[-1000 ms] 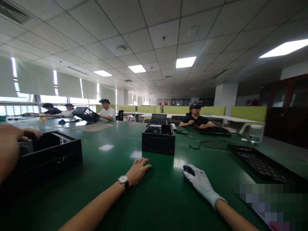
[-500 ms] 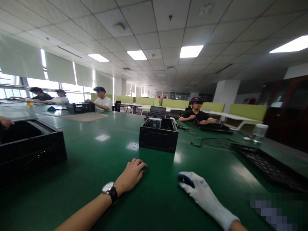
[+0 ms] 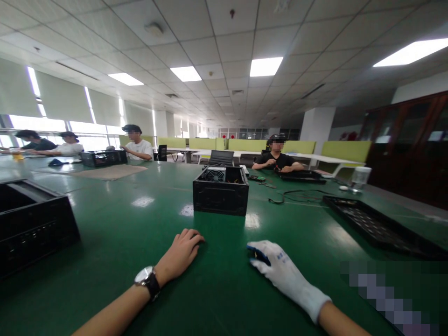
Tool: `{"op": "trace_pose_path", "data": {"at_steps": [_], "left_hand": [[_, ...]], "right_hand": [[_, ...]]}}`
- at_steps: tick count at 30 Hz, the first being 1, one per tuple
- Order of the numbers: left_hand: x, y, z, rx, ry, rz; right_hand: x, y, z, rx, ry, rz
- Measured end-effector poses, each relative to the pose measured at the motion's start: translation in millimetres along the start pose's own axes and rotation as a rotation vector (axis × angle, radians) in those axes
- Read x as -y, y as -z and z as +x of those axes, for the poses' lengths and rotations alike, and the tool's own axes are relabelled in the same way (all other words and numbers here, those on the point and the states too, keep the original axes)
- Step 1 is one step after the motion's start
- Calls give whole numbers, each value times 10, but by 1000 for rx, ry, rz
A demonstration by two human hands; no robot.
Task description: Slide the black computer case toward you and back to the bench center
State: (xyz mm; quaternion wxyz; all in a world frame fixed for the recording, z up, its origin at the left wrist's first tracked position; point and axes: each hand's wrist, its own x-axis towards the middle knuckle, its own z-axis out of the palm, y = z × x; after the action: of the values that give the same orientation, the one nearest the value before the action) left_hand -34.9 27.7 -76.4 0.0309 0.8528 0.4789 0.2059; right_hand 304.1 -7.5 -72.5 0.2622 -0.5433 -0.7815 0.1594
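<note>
My left hand (image 3: 180,255), bare and with a watch (image 3: 147,281) at the wrist, lies palm down on the green table (image 3: 210,289). Its fingers are stretched forward and loosely bent, with nothing in them. To its right, my right hand (image 3: 273,262) wears a white glove with a blue palm. Thumb and fingers curve apart there, and a small yellowish spot shows on the blue; I see no object held. Beyond both hands, touched by neither, stands a black computer case (image 3: 220,198) with an uncovered top, a fan (image 3: 214,176) and some wires inside.
Another black case (image 3: 38,228) stands at the left. A black tray (image 3: 371,221) lies at the right, near cables (image 3: 290,193) and a clear jar (image 3: 360,178). One co-worker (image 3: 276,158) sits across the table; several more sit at the far left, near another case (image 3: 105,158).
The whole view has swung slightly, so things appear further left and a little higher. Both hands keep nearly the same pose on the table. The co-worker's hand over the left case has left the view.
</note>
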Motion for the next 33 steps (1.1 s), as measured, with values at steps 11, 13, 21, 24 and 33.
{"op": "trace_pose_path", "data": {"at_steps": [11,13,21,24,33], "left_hand": [[33,-36,6,0,-5,26],[38,-39,5,-2,-5,25],[47,-26,16,12,5,33],[38,-42,-3,11,2,46],[-15,290,1054,-231,110,251]], "right_hand": [[71,-7,-21,22,22,29],[61,-19,-18,-8,0,25],[20,-27,0,9,-60,34],[53,-14,6,21,14,39],[62,28,52,-43,-66,54]]}}
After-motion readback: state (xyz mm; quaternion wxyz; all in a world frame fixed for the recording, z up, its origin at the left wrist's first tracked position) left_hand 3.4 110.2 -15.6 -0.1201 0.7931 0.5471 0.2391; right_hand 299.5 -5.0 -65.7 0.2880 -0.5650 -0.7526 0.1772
